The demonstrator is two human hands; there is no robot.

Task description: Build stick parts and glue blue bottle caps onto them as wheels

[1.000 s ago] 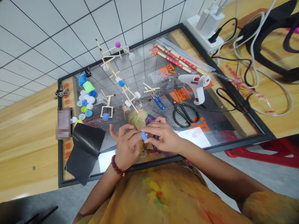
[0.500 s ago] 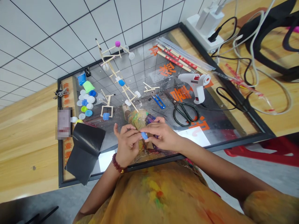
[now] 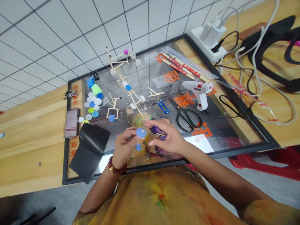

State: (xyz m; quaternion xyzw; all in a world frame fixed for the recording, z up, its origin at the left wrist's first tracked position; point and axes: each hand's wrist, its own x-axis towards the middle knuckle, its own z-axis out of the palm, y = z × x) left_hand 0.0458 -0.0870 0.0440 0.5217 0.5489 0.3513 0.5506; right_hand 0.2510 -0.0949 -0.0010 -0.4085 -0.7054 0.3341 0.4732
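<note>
Close to the table's front edge, my left hand [image 3: 124, 144] pinches a pair of blue bottle caps [image 3: 141, 132] that look joined by a short stick. The lower cap hangs tilted beneath the upper one. My right hand [image 3: 169, 136] is just to the right, fingers spread, with nothing visible in it. Beyond the hands lies a long stick frame [image 3: 131, 93] fitted with several caps. A smaller stick frame [image 3: 113, 109] with a blue cap stands left of it. Blue thread snips [image 3: 162, 106] and black-handled scissors [image 3: 187, 118] lie behind my right hand.
A white glue gun [image 3: 199, 90] rests at the right, its cord running to a white power strip [image 3: 206, 43]. Red-wrapped sticks [image 3: 180, 64] lie behind it. Several loose caps [image 3: 95, 103], a black sheet [image 3: 91, 150] and a phone [image 3: 72, 122] are at the left.
My right hand has come off the blue cap and opened to the right. The caps have turned in my left hand, so both now show. The whole view has shifted slightly.
</note>
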